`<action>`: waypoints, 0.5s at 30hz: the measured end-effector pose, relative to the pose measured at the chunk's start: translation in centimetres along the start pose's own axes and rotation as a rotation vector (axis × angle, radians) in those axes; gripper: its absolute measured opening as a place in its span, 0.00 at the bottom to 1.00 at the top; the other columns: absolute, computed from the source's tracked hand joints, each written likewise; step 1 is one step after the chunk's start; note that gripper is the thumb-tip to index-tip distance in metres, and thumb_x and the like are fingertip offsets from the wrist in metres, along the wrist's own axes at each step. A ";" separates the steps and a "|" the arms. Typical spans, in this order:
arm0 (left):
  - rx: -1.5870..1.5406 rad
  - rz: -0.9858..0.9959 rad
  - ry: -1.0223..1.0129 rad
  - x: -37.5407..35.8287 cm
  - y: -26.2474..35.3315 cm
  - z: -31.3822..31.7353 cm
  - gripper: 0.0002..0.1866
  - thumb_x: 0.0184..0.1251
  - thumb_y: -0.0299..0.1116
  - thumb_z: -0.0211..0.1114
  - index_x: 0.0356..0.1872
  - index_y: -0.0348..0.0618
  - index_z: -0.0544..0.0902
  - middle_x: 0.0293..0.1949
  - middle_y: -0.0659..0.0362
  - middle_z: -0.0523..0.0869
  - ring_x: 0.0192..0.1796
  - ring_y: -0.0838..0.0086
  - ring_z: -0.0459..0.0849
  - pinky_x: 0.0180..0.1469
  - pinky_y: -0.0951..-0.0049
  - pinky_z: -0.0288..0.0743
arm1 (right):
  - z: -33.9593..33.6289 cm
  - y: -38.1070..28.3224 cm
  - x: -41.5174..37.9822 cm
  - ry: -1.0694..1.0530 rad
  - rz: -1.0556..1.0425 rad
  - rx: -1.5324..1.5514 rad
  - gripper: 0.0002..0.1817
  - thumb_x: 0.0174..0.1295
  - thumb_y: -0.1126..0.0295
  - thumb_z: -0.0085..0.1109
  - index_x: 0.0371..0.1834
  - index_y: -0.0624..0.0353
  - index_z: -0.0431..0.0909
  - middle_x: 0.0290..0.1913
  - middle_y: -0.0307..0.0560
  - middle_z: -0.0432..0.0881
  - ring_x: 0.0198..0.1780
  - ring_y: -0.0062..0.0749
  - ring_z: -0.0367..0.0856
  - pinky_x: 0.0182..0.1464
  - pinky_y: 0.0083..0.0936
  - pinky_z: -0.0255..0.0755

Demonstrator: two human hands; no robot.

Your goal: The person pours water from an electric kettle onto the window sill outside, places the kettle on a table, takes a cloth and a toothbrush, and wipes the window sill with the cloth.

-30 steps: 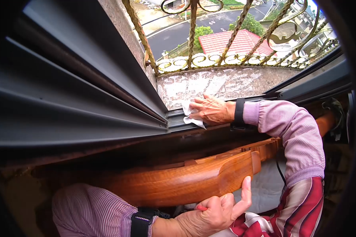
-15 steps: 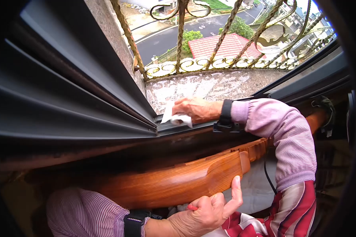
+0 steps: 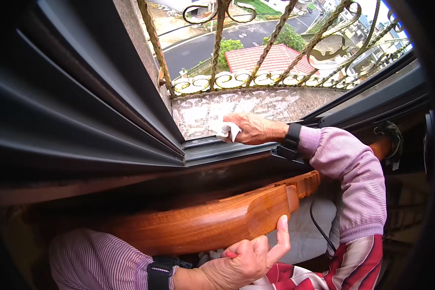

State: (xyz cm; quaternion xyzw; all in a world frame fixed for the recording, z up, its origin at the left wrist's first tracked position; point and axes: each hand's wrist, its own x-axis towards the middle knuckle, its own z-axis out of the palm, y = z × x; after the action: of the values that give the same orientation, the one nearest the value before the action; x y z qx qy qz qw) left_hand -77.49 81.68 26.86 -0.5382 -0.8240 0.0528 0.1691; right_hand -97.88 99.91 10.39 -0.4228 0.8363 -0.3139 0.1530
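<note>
My right hand [image 3: 253, 129] is closed round a crumpled white cloth [image 3: 228, 130], which it holds over the dark window track [image 3: 217, 150], near the outer edge of the frame. Below, my left hand [image 3: 244, 263] rests by the polished wooden furniture piece [image 3: 217, 220]. Its index finger is raised against the wood's lower edge. The other fingers are curled around a small red object [image 3: 231, 254], of which only an end shows.
A dark window frame [image 3: 82, 111] fills the left side. Beyond the stone ledge [image 3: 256, 104] stands a twisted metal grille [image 3: 217, 48], with a road and a red roof [image 3: 270, 58] outside. A dark cord [image 3: 319, 227] hangs below my right arm.
My right hand has moved right along the track with the cloth, and more of the track's left end shows. My left hand keeps its pose, and the view has shifted slightly.
</note>
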 end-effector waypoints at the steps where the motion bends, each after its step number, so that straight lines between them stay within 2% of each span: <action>1: -0.002 -0.009 0.001 -0.1 -0.1 0.0 0.22 0.55 0.32 0.51 0.49 0.32 0.78 0.36 0.57 0.76 0.20 0.79 0.62 0.18 0.74 0.55 | 0.6 -0.5 0.6 -0.058 0.038 0.109 0.15 0.54 0.69 0.59 0.43 0.61 0.71 0.36 0.56 0.79 0.41 0.51 0.79 0.43 0.39 0.71; 4: -0.009 -0.025 -0.009 -0.4 -0.5 0.0 0.22 0.55 0.33 0.51 0.49 0.32 0.78 0.36 0.56 0.76 0.19 0.79 0.62 0.18 0.74 0.55 | 2.8 -1.9 3.2 -0.137 0.050 0.255 0.17 0.55 0.70 0.59 0.47 0.59 0.70 0.39 0.54 0.79 0.45 0.47 0.80 0.45 0.37 0.71; 5: -0.005 -0.029 -0.024 -0.4 -0.4 -0.2 0.22 0.55 0.33 0.51 0.49 0.32 0.78 0.36 0.56 0.76 0.19 0.79 0.62 0.18 0.74 0.55 | 3.5 -2.5 3.6 -0.155 -0.024 0.231 0.18 0.54 0.70 0.60 0.48 0.58 0.70 0.38 0.55 0.80 0.43 0.48 0.80 0.44 0.38 0.72; 6: -0.006 -0.022 -0.029 -0.4 -0.3 -0.1 0.21 0.55 0.33 0.51 0.49 0.32 0.78 0.38 0.56 0.77 0.19 0.79 0.62 0.17 0.74 0.55 | 3.9 -2.9 4.0 -0.217 -0.005 0.194 0.19 0.52 0.71 0.61 0.48 0.58 0.70 0.37 0.56 0.80 0.42 0.50 0.81 0.43 0.38 0.72; 8: 0.009 0.020 -0.033 -0.1 -0.3 0.3 0.21 0.56 0.33 0.51 0.48 0.32 0.79 0.41 0.56 0.79 0.19 0.79 0.63 0.16 0.75 0.55 | 5.5 -2.9 4.1 -0.290 -0.050 0.293 0.20 0.51 0.72 0.61 0.47 0.60 0.70 0.35 0.57 0.81 0.41 0.53 0.80 0.42 0.38 0.73; 9: 0.028 0.055 -0.030 0.0 -0.4 0.4 0.21 0.56 0.33 0.51 0.47 0.32 0.79 0.43 0.56 0.79 0.19 0.79 0.63 0.16 0.75 0.55 | 5.6 -2.7 4.1 -0.366 -0.077 0.188 0.19 0.52 0.71 0.60 0.47 0.61 0.68 0.36 0.64 0.80 0.42 0.54 0.81 0.39 0.43 0.73; 12: 0.112 0.063 -0.032 -0.1 -0.2 0.7 0.21 0.57 0.33 0.51 0.48 0.32 0.79 0.43 0.56 0.80 0.19 0.79 0.64 0.15 0.75 0.57 | 5.4 -2.6 3.9 -0.452 -0.134 -0.068 0.19 0.52 0.71 0.60 0.46 0.63 0.67 0.37 0.65 0.79 0.41 0.56 0.81 0.38 0.43 0.75; 15: -0.006 0.026 -0.026 0.0 -0.3 0.6 0.21 0.57 0.33 0.51 0.48 0.32 0.79 0.43 0.56 0.79 0.19 0.79 0.64 0.16 0.75 0.57 | 5.2 -2.4 2.3 -0.442 -0.176 -0.253 0.20 0.54 0.70 0.60 0.48 0.64 0.66 0.36 0.61 0.77 0.38 0.53 0.82 0.37 0.41 0.78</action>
State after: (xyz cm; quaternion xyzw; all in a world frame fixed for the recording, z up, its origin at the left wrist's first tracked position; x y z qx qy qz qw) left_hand -77.93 81.64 26.41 -0.5485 -0.8193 0.0592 0.1562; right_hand -95.08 94.95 8.09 -0.5680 0.7751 -0.1191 0.2498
